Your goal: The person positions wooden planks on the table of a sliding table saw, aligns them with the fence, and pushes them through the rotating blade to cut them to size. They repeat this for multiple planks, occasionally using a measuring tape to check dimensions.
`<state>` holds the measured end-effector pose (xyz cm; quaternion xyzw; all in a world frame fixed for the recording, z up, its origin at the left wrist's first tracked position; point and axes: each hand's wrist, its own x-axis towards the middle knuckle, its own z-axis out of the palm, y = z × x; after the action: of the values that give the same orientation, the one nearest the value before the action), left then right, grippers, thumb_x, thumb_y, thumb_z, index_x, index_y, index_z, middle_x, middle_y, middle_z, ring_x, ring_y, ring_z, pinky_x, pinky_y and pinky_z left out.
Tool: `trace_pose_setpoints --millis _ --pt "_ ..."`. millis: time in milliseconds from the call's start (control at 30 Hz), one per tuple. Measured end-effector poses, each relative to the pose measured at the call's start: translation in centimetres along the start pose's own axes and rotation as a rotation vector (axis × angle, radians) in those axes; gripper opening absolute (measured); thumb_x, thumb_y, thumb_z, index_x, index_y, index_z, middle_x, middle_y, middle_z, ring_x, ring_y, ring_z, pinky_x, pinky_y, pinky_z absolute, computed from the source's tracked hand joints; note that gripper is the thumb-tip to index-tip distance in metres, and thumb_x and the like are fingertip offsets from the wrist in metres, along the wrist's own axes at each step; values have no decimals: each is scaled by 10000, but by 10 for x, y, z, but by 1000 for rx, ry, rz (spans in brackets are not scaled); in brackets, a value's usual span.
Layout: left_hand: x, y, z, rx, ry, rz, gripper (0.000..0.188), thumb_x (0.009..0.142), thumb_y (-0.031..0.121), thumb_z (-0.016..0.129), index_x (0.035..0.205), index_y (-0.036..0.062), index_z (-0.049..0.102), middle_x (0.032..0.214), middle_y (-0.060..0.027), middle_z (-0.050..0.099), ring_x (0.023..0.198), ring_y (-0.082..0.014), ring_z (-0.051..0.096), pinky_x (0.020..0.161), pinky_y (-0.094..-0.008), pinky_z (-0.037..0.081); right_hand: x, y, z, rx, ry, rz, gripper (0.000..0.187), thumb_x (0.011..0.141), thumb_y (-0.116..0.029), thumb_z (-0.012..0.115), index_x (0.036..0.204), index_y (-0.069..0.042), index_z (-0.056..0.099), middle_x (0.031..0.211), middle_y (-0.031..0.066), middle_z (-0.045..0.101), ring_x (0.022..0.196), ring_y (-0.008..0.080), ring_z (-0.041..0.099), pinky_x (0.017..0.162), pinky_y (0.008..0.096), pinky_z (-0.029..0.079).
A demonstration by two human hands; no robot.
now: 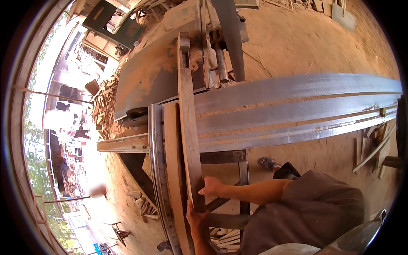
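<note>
A long, pale wooden plank (191, 140) lies lengthwise across the machine's metal sliding table (263, 114), with a slot cut near its far end. My left hand (196, 217) wraps round the plank's near end from below and the left. Against the right side of the same end, my right hand (212, 187) is closed, gripping the edge. Just left of it runs a second wooden board (173, 161), roughly parallel, beside a silver metal fence (157, 165). The far end of the plank reaches over the grey machine table (148, 80), which is dusted with sawdust.
A dark upright metal plate (231, 40) stands beyond the sliding table. Scrap wood is heaped (104, 102) on the left, and offcuts (376, 148) lie at the right. Under the sliding table is a dark metal frame (244, 182). Sawdust covers the floor (306, 46).
</note>
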<state>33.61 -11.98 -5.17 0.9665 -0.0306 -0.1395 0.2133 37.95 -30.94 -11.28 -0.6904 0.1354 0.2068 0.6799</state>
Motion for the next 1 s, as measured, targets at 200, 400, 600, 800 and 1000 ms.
trace_pose_setpoints --millis 200,400,600,800,1000 --pt "5 33 -24 -298 -71 -175 654 676 136 811 1297 74 616 1129 -120 725 1037 -238 692 884 -353 533 -4 -18 -5 -14 -81 -27 561 783 -226 784 1244 45 614 1200 231 688 1135 373 655 982 403 505" --pt "10 30 -35 -239 -73 -164 623 670 125 754 1282 111 638 1025 -111 747 983 -207 714 867 -343 534 -4 -17 -2 148 -146 -91 561 771 -235 785 1225 48 619 1144 242 696 1103 364 666 954 407 517" --pt "11 18 -32 -279 -43 -194 715 624 136 775 1320 92 618 1078 -125 739 1019 -231 706 892 -354 531 2 -9 8 209 -158 -39 552 784 -177 779 1262 34 602 1134 210 710 1086 321 679 954 383 516" --pt "9 11 -32 -344 -41 -211 749 613 175 822 1327 86 615 1096 -142 735 1044 -257 703 896 -366 530 -3 -15 3 163 -297 -24 462 868 -65 694 1300 33 563 1224 186 673 1141 264 643 994 367 492" --pt "9 5 -28 -365 -42 -173 791 582 204 869 1321 74 618 1127 -143 734 1058 -261 705 909 -362 535 -18 -7 10 190 -390 -45 436 864 -88 705 1268 33 591 1169 156 690 1056 243 659 939 354 519"
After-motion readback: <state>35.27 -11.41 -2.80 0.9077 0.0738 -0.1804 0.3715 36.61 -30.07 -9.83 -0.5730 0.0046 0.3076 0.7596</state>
